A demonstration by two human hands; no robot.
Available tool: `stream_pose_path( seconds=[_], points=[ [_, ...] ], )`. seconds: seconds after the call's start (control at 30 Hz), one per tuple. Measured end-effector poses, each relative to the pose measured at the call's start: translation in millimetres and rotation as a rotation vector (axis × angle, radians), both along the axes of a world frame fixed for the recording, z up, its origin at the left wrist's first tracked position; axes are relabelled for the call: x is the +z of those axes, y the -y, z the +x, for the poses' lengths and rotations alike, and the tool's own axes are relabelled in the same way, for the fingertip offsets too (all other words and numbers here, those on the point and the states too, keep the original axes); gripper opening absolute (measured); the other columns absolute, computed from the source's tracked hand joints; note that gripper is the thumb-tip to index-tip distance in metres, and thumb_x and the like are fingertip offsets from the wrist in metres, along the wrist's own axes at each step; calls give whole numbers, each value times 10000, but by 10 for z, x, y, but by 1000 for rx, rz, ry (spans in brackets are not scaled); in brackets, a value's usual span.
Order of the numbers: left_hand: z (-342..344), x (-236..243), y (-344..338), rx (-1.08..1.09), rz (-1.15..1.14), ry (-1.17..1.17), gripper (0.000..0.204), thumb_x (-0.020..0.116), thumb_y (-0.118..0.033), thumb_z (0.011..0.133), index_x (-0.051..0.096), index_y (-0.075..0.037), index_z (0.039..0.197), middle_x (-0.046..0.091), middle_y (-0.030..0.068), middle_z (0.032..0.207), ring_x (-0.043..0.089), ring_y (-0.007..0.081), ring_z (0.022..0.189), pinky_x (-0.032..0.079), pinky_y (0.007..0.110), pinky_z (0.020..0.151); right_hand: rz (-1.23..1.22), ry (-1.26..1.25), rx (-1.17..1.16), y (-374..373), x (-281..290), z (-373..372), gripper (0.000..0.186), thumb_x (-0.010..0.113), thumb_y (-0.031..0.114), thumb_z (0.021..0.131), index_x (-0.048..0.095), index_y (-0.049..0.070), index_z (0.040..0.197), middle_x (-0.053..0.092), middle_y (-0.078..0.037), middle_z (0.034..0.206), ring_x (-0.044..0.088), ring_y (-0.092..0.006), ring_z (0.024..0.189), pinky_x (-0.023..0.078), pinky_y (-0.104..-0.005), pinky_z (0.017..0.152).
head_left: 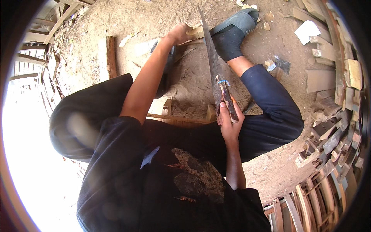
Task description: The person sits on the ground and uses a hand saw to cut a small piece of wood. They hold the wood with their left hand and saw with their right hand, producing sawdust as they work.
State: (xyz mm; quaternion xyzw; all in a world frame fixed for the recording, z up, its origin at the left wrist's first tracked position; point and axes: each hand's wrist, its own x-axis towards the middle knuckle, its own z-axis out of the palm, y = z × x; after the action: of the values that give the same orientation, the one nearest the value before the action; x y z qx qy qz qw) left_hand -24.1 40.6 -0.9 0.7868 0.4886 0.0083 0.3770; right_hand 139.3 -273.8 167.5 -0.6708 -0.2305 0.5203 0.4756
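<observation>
My left hand [178, 33] grips a pale wooden piece [196, 32] at the top centre, just left of my right foot [227, 44] in its grey sandal and dark sock. My right hand [230, 120] is closed on the worn handle of a hand saw [222, 91], which has a blue band round it. The saw's long blade points away from me and crosses the wood near my foot; whether it touches the wood I cannot tell. My other foot is mostly hidden behind my left forearm.
I sit low on a wooden seat [179, 120] above a dirt floor [270, 166]. A plank [111, 57] lies at left. Scrap wood piles [328, 131] line the right, with a white scrap [306, 32] and dark plastic [282, 63] nearby. Wooden slats [31, 58] stand upper left.
</observation>
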Motion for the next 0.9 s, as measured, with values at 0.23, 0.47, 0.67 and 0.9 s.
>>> stream_pose_path(
  seconds=[0.23, 0.47, 0.67, 0.9],
  points=[
    [-65, -3, 29, -47, -73, -31, 487, 677, -430, 902, 661, -122, 1279, 686, 215, 1174, 657, 352, 1102, 504, 428, 973, -12, 118, 102, -46, -34, 54, 362, 612, 57, 959, 577, -72, 1295, 657, -44, 987, 591, -89, 880, 473, -249, 781],
    [-124, -162, 4, -46, -94, 12, 485, 572, -454, 974, 638, -110, 1309, 680, 203, 1205, 650, 349, 1122, 499, 436, 979, -9, 138, 117, -43, -113, -40, 372, 617, 63, 958, 572, -82, 1297, 678, -100, 1096, 612, -133, 1014, 474, -287, 909],
    [132, 17, 166, -37, -119, -168, 633, 566, -537, 940, 531, -99, 1396, 516, 200, 1410, 425, 379, 1367, 386, 499, 1100, 23, 263, 137, -5, -123, -71, 396, 645, 84, 946, 567, -90, 1293, 694, -152, 1083, 655, -173, 998, 500, -316, 885],
    [228, -71, 346, -147, 117, -433, 781, 601, -563, 896, 412, 30, 1368, 491, 279, 1356, 461, 429, 1315, 386, 581, 1056, 121, 466, 226, -47, 0, -182, 419, 661, 93, 932, 562, -77, 1302, 699, -231, 1065, 705, -235, 1001, 528, -338, 851]
  ],
)
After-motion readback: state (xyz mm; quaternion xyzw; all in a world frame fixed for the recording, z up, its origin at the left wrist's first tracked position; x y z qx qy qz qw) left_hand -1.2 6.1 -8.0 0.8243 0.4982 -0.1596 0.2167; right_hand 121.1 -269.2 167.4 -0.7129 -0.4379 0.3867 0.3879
